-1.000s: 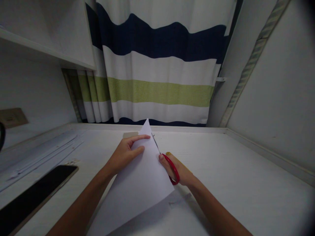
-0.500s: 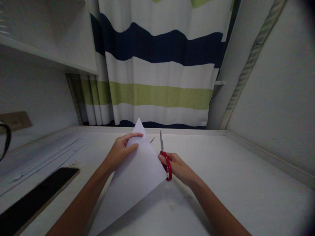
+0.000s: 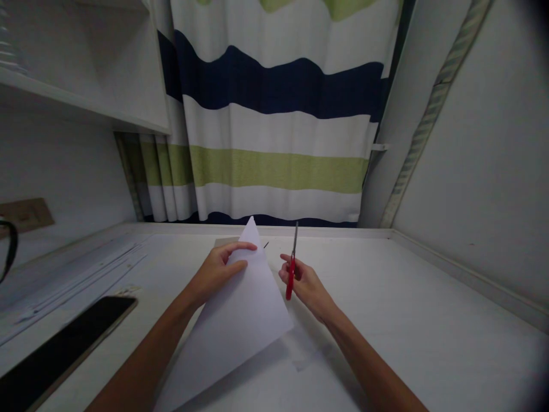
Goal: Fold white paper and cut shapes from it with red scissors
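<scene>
At my far left, a brown wall plate [image 3: 26, 216] sits behind a black cord-like loop [image 3: 12, 246]. A smartphone [image 3: 68, 349], screen dark, lies on the white worktop [image 3: 407, 292], left of my forearm. My left hand [image 3: 217, 273] holds the sheet of paper [image 3: 242, 320] in front of me, thumb and index finger spread on its upper face, the other fingers hidden; it covers part of the left edge. Just behind it, a flat beige piece [image 3: 223, 242] is partly blocked. The sheet looks plain white, tapering to a point towards the striped curtain [image 3: 278, 171], its lower right corner raised over a shadow. Beyond its right edge is a thin dark sliver [image 3: 266, 245]. Next come red-handled scissors [image 3: 290, 280], blades pointing away, gripped in the curled fingers of my right hand [image 3: 307, 286], forefinger stretched out.
</scene>
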A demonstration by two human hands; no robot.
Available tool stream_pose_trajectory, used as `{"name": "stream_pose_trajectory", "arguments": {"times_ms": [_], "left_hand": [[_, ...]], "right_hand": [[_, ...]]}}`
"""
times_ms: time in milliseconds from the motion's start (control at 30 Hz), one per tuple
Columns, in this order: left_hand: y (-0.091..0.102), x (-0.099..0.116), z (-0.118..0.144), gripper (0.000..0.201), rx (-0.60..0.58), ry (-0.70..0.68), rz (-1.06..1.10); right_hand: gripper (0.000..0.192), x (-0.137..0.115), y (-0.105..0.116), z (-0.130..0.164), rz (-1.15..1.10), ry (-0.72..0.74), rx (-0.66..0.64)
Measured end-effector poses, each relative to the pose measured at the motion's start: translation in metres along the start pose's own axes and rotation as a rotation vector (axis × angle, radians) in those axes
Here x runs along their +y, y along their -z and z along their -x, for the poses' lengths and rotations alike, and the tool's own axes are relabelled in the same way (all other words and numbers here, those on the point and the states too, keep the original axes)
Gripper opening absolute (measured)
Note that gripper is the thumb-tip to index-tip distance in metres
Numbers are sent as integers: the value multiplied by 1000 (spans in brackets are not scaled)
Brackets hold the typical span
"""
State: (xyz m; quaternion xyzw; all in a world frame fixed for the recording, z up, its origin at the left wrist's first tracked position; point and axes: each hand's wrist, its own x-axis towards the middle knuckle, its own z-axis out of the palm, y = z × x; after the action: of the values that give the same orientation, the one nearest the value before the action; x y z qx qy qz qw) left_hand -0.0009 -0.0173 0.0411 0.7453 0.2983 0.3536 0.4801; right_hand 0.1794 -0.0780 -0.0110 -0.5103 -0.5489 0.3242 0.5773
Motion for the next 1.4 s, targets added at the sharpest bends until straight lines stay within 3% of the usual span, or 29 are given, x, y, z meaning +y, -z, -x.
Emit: {"name": "stream_pose_trajectory", "arguments": {"times_ms": [167,367,633,800,1067,1233,1400], "left_hand": [[-13,-2,1,25,-117,19,221],[-26,-8,2,14,-208,29,395],[-36,-15,3,10,-351,-54,277],[-41,-13,6,10,-448,-157,240],[-55,-14,14,13,-576,-189,132],[-66,-7,23,15,-643,-251,73],[-67,-2,26,16,-631,-283,22]], "right_hand": [[52,-2,-1,2,-138,-40,-16],[39,-9,-7,6,-308,-59,-88],[31,-5,-9,5,-297,-37,-62],[27,-7,-9,5,-388,-112,-3],[34,14,-16,-4,-520,-82,67],[43,9,-24,-8,-415,-90,159],[49,6,-23,-7,-244,-40,143]]}}
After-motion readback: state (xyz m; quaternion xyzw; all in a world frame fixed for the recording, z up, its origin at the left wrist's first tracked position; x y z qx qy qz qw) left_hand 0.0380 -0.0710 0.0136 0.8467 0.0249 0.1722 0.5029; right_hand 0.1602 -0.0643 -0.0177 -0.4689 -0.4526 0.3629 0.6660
